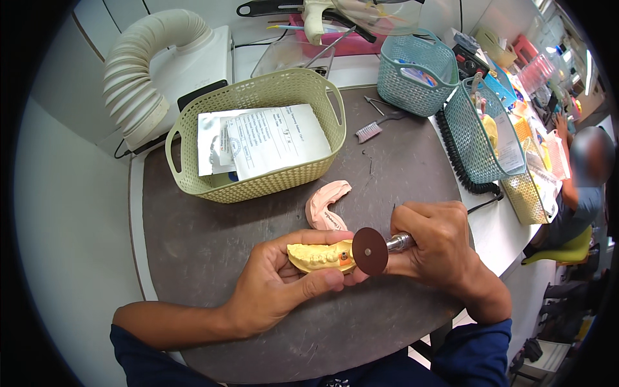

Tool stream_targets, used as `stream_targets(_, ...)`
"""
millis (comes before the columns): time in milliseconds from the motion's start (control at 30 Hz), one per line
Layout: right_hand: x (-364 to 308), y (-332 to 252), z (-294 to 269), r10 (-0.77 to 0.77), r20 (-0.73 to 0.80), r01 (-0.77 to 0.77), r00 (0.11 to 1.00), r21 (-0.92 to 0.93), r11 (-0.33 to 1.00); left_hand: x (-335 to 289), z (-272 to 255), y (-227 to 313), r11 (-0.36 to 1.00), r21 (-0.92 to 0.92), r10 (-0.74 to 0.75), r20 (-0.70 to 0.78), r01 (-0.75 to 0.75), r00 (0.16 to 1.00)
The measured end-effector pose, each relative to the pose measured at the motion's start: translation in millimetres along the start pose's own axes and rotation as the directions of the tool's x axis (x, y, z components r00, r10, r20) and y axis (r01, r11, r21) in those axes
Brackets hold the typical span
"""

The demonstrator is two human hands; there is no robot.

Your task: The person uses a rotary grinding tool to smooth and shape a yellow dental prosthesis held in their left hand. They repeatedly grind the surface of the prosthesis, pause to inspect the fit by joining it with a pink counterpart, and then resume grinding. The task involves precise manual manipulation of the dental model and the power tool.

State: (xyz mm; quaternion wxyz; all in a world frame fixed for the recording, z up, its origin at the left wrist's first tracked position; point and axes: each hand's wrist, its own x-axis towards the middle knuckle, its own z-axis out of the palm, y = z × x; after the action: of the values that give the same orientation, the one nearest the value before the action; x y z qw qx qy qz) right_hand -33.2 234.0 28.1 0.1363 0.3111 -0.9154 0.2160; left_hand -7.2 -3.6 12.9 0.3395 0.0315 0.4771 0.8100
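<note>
My left hand [277, 280] is closed around a yellow dental cast [316, 256], fingers behind it and thumb along its front. The cast shows a row of teeth and an orange patch with a small metal piece set in it. In my right hand [435, 245] is a metal rotary handpiece [401, 242], gripped in the fist. A dark brown cutting disc [370, 251] on its tip stands at the cast's right end and hides part of it; I cannot tell whether they touch. Just beyond my left fingers lies a pink curved dental cast [327, 203].
A green basket [271, 184] holding papers and a silver pouch stands behind. A small brush [369, 133] lies near the blue basket [419, 90]. More baskets and a coiled black cord [456, 155] line the right side. A ribbed white hose [132, 77] is back left. Another person [583, 187] sits far right.
</note>
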Motion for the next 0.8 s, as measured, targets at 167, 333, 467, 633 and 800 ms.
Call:
stream_targets(167,-1.1,2.1,-1.2,-0.008,-0.002,0.008,1.000,-0.027,1.000,-2.9,4.4,-2.2,0.989,0.046,0.144,-0.002,-0.143,0.990)
stream_targets(333,-2.3,2.7,-1.1,-0.039,-0.010,0.038,0.999,-0.067,0.997,-3.9,3.7,-7.2,0.952,0.134,0.278,-0.007,-0.275,0.961)
stream_targets(467,-2.3,2.5,-1.7,-0.047,-0.006,0.046,0.999,-0.064,0.997,-3.5,-0.8,-8.9,0.939,0.170,0.297,0.045,-0.300,0.954)
stream_targets(633,-2.0,3.6,0.0,-0.052,-0.007,0.051,0.999,-0.055,0.997,-4.3,-2.2,-7.9,0.925,0.210,0.310,0.062,-0.316,0.949)
stream_targets(800,-1.6,3.6,0.2,-0.057,0.000,0.057,0.998,-0.057,0.997,-3.4,-2.6,-9.7,0.920,0.216,0.320,0.061,-0.325,0.945)
